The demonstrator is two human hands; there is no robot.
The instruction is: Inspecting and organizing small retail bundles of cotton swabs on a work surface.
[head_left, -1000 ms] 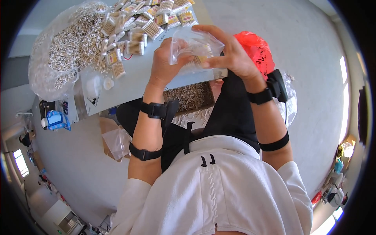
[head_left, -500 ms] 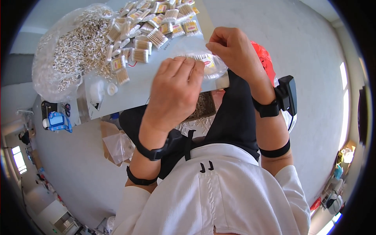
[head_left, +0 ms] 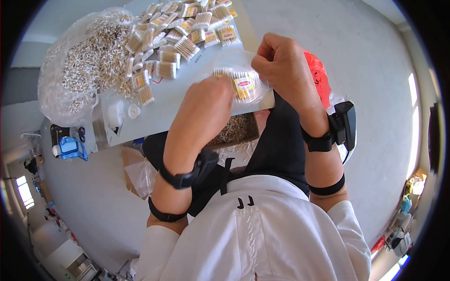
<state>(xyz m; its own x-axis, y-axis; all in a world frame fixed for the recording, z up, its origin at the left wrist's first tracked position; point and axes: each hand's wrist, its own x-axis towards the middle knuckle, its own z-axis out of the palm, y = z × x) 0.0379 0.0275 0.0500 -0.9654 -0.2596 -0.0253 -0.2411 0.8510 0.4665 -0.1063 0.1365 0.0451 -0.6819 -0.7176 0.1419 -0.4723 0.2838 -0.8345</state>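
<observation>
A clear plastic bag (head_left: 260,92) lies at the table's near edge, with packs of cotton swabs (head_left: 243,87) inside, one showing a yellow-and-red label. At its left side my left hand (head_left: 211,99) is closed, knuckles up, against the bag and swabs; its fingertips are hidden. My right hand (head_left: 282,62) pinches the bag's film at the upper right, thumb against bent fingers. Beyond my hands, many small packs of cotton swabs (head_left: 186,48) are heaped on the table (head_left: 159,110).
A big clear sack of loose cotton swabs (head_left: 93,65) stands on the left. Small white round containers (head_left: 134,111) sit near the front edge. Below the table is a box of loose swabs (head_left: 236,129). A red bag (head_left: 318,77) hangs at the right; a blue pouch (head_left: 70,147) is at left.
My left hand has turned and shifted slightly down, uncovering more of the bagged swabs and the label. My right hand has moved a little right with the bag's film.
</observation>
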